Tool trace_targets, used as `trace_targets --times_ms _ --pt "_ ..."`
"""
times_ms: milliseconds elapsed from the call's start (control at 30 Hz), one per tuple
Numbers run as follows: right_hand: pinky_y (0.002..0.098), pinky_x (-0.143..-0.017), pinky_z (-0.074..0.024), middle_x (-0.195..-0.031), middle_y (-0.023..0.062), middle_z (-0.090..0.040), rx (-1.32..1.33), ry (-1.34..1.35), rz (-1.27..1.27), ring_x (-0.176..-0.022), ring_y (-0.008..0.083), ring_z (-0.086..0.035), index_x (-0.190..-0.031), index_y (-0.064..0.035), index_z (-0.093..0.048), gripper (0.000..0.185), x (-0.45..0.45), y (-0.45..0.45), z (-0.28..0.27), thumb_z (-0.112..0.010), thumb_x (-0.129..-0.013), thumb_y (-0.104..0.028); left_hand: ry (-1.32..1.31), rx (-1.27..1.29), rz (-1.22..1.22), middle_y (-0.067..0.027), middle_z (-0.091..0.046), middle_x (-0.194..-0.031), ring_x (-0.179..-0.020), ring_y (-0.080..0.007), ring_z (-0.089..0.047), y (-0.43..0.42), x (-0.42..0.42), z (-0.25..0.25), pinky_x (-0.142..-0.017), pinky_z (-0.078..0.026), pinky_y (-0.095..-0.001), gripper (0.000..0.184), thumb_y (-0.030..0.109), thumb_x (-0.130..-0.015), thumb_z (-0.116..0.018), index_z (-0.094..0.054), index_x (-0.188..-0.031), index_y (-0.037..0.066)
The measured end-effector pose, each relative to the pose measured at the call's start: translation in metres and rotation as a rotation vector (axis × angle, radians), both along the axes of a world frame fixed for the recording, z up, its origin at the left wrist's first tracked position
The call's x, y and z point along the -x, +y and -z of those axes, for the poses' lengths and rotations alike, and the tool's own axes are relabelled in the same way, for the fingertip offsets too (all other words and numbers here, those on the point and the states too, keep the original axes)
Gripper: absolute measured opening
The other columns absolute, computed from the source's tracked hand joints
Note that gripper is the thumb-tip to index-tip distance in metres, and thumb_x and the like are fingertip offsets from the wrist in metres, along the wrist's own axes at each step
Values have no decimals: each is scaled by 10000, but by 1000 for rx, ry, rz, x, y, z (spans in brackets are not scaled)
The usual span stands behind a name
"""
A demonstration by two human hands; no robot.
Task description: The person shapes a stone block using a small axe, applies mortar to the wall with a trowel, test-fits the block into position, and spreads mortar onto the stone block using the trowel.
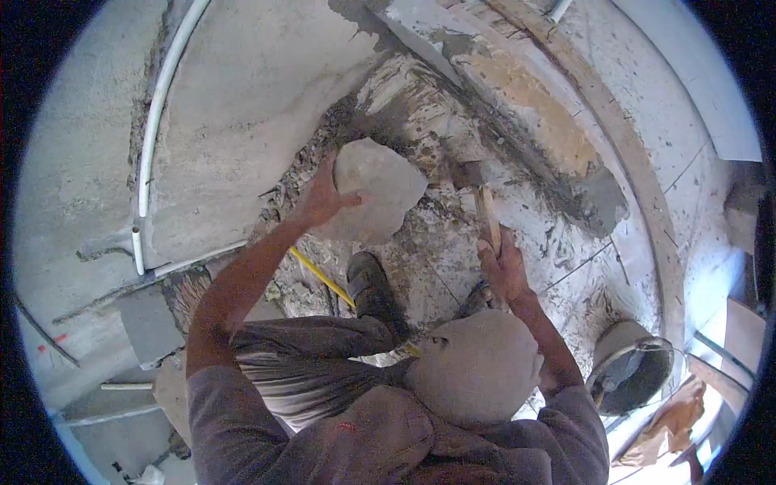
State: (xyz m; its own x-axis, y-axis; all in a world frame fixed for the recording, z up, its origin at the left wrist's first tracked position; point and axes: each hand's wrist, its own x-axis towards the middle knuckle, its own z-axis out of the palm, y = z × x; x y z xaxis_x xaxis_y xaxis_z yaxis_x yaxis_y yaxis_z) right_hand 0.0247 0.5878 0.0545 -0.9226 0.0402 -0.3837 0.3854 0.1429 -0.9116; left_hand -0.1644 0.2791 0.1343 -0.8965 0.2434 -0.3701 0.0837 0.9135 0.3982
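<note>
A flat, rough-edged piece of pale stone [380, 190] is tilted up off the floor, and my left hand [323, 198] grips its left edge with the thumb across its face. My right hand [503, 265] is wrapped around the wooden handle of a hammer [487, 214]. The hammer's dark head sits low, just right of the stone and apart from it. Below my hands is my shoe [372, 287]. A pale rounded shape [477, 368] lies near my right forearm; whether it is my knee or another piece, I cannot tell.
At the right stands a bucket [634, 368] with a grey-smeared inside and a wire handle. A yellow tube [323, 276] crosses the floor beside my shoe. A white pipe [153, 129] runs along the left wall. Rubble [323, 133] lines the wall's foot, and a mortar-covered ledge [525, 105] rises behind.
</note>
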Motion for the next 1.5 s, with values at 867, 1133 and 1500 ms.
trace_targets --times_ms 867,1133,1500 --pt "281 -489 -466 -717 65 -592 296 -330 277 -554 138 -550 -1078 -13 -427 328 -63 -14 22 -598 -881 -212 498 394 78 -112 -418 -1355 -1261 -304 -359 78 -180 41 -1031 -225 -515 659 317 -732 -653 -408 -1297 83" --pt "349 -633 -470 -786 101 -605 130 -229 -333 -694 217 -590 -963 -10 -559 144 30 42 -70 -549 -894 -136 433 350 69 -106 -423 -1320 -1202 -270 -392 73 -157 29 -968 -275 -506 708 279 -665 -660 -425 -1300 72" --pt "341 -625 -502 -747 148 -627 -182 88 -195 -683 292 -642 -1109 -6 -486 311 -5 5 -30 -605 -857 -144 394 355 74 -104 -414 -1323 -1212 -273 -383 74 -156 28 -971 -283 -497 720 229 -644 -676 -417 -1296 69"
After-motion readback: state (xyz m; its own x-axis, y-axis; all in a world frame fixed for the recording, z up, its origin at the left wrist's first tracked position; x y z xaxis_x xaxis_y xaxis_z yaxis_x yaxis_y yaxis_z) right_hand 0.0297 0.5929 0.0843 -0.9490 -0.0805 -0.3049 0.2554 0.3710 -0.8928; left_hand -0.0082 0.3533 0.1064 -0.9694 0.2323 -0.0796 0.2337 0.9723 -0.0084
